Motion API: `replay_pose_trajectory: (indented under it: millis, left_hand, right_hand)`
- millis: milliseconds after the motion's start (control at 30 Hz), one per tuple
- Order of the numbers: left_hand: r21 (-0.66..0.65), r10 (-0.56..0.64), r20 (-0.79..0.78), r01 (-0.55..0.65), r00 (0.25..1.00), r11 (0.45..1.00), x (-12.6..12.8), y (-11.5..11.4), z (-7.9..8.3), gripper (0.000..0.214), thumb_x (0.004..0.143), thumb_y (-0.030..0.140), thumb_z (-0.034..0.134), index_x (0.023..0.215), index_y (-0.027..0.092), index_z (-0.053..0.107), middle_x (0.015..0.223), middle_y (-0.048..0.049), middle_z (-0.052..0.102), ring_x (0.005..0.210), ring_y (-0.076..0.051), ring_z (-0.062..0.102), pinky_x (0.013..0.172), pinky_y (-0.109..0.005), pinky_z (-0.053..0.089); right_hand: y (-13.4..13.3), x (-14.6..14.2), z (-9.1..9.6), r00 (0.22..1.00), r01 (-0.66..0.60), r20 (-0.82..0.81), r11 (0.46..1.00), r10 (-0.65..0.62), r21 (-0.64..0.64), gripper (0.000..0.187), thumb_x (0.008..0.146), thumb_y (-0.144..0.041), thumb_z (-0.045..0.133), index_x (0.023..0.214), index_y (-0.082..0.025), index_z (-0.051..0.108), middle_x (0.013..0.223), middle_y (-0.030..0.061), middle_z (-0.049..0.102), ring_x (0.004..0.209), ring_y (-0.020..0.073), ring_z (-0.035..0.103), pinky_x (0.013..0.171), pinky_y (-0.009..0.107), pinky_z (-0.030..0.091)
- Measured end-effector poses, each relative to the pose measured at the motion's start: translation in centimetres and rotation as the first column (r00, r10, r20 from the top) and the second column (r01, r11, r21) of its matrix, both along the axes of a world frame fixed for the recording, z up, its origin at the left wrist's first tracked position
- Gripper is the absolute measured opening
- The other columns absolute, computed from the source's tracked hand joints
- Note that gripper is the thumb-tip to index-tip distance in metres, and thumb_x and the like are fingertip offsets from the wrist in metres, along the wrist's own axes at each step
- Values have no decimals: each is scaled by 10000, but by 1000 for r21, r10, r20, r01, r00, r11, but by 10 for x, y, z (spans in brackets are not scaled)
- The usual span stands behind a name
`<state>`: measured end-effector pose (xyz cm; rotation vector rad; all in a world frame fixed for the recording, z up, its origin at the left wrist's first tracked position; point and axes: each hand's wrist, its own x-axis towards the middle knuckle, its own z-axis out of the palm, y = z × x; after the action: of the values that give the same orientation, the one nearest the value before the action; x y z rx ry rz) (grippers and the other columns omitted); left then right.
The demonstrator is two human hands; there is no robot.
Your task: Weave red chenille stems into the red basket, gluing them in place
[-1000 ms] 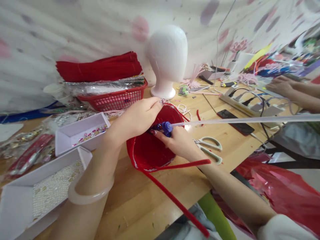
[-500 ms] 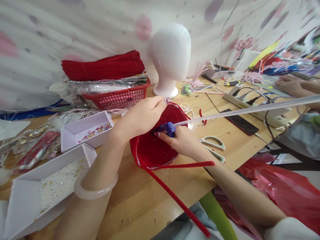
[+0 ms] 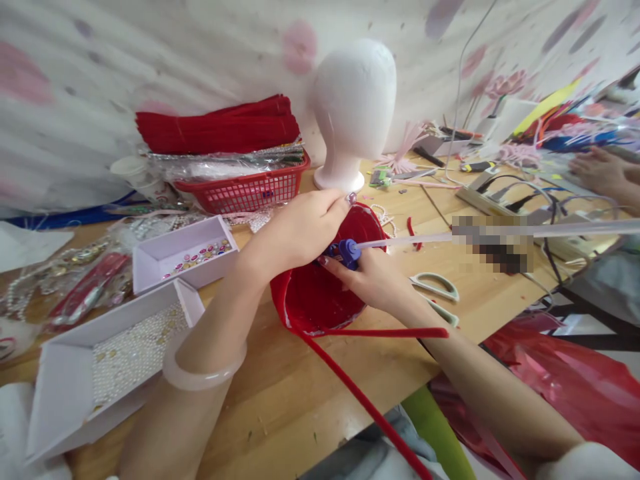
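A hollow, bowl-shaped piece of red chenille stems [image 3: 320, 300] rests on the table, its opening towards me. Whitish glue marks show along its rim, and two loose stem ends [image 3: 385, 333] stick out at the front. My left hand [image 3: 305, 223] is closed over its upper left rim; the fingertips on the far side are partly hidden. In my right hand [image 3: 377, 277] is a blue glue gun [image 3: 349, 253], gripped inside the opening. From its back end a long, clear glue stick [image 3: 415, 238] runs off to the right. The gun's nozzle is hidden behind my left hand.
Behind stand a white foam head [image 3: 356, 100] and a red basket [image 3: 240, 190] of red stems. White boxes with pearls [image 3: 135, 353] and gems [image 3: 197, 257] lie left. Scissors [image 3: 435, 287], a power strip [image 3: 480, 187] and another person's hands [image 3: 600, 167] are right.
The whole view has shifted slightly, so things appear a little further right. Both hands keep their hold on the red piece and the glue gun, with hardly any movement.
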<state>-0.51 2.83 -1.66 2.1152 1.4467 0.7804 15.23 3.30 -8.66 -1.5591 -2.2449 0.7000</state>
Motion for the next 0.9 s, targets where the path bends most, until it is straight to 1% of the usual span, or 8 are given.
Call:
replay_pose_trajectory:
  millis: [100,200,333,500,600,700,800,900]
  left_hand:
    - [18,1,-38,0,999,1000,-1,2,-2,324,989,283,317,815,210,580,1035,-38,712,1014,-218,651,1026,-384,462]
    - [40,-8,-50,10,999,999,-1,2,-4,325,987,291,311,794,212,561,1018,-42,709,1013,-220,652,1026,-379,461]
    - [55,-9,-70,13,997,998,-1,2,-5,330,985,291,298,792,213,554,1008,-46,704,1023,-223,650,1020,-371,458]
    - [61,-18,-93,23,996,998,-1,2,-5,317,985,305,294,826,206,550,1071,-64,698,1054,-236,642,1018,-376,448]
    - [39,-15,-98,19,995,999,-1,2,-5,321,987,320,287,807,205,527,1058,-67,700,991,-236,654,978,-382,461]
    - [45,-5,-95,9,995,999,0,1,-4,331,985,311,270,765,209,496,973,-50,699,907,-214,654,924,-359,471]
    - [68,-23,-128,32,991,997,0,-1,-3,307,974,286,261,735,212,440,936,-50,685,864,-203,633,868,-347,473]
    - [74,-15,-133,25,991,997,0,-1,-3,307,970,292,259,724,217,427,910,-50,677,827,-196,620,827,-343,471]
  right_hand:
    - [-1,0,1,999,11,33,999,-10,-30,417,887,-536,541,632,-207,556,614,46,655,574,184,592,542,289,353]
    - [-3,1,4,999,8,32,999,-7,-48,437,885,-551,539,613,-210,536,607,46,649,580,186,595,547,291,358]
    - [-5,3,6,1000,-2,27,999,3,-47,398,881,-520,564,630,-212,532,608,36,644,601,184,596,564,290,369]
    - [-8,5,4,997,6,71,1000,-5,-17,423,875,-538,555,609,-212,510,580,20,607,540,159,536,525,286,334]
    - [-9,7,5,996,19,84,1000,-18,-12,421,869,-545,552,615,-213,503,595,16,600,543,156,517,518,284,323]
    - [-11,10,5,997,16,73,999,-13,-35,422,867,-558,550,625,-214,512,605,21,604,571,167,534,534,286,341]
    - [-13,12,5,999,9,49,998,-5,-64,417,868,-567,546,653,-210,560,639,37,633,610,185,573,548,287,366]
    - [-15,13,8,998,15,55,997,-11,-73,401,865,-558,561,674,-207,590,667,47,657,634,195,597,552,285,376]
